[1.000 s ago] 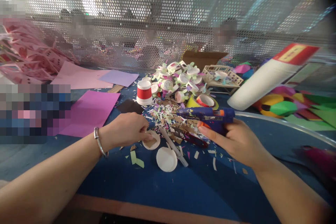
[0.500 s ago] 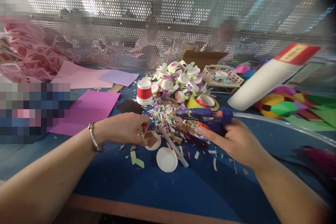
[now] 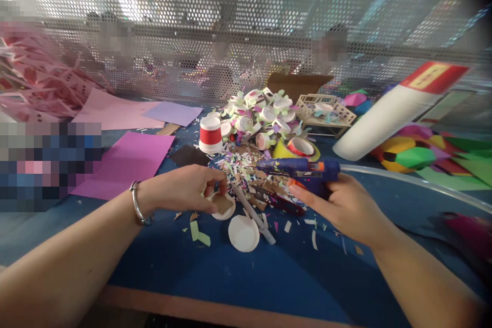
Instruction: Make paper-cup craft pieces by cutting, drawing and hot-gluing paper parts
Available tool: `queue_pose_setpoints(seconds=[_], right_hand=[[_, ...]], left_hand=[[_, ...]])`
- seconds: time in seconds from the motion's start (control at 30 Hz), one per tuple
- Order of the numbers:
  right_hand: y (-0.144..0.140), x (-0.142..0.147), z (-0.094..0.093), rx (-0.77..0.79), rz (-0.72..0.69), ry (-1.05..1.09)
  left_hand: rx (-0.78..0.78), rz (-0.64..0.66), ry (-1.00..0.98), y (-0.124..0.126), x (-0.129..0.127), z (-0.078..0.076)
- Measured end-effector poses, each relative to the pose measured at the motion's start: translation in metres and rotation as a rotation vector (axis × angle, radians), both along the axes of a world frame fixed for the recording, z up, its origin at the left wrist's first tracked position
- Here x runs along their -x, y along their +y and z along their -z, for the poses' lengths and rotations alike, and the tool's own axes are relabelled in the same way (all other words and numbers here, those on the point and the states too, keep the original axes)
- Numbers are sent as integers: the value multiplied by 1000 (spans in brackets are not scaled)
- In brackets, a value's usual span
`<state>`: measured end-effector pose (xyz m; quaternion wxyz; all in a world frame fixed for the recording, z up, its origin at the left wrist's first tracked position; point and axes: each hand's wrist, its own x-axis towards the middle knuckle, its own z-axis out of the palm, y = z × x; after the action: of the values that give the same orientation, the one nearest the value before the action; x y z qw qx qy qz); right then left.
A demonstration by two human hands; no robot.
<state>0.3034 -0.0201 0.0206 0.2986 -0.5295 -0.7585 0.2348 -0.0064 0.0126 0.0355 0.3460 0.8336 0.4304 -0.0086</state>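
Two hands work mid-frame: left hand pinches a small paper cup, right hand grips a blue glue gun; no writing is legible.

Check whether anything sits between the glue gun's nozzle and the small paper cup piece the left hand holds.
Only loose paper scraps on the table. The glue gun in the right hand points left toward the cup piece pinched by the left hand.
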Motion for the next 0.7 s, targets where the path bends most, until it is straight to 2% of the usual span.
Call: queue_pose_setpoints(seconds=[0.47,0.7], right_hand=[[0,-1,1,-48,3,-56],[0,-3,1,-41,9,-82]], left_hand=[[21,66,-50,0,-2,4],[-103,102,-125,-1,-5,6]])
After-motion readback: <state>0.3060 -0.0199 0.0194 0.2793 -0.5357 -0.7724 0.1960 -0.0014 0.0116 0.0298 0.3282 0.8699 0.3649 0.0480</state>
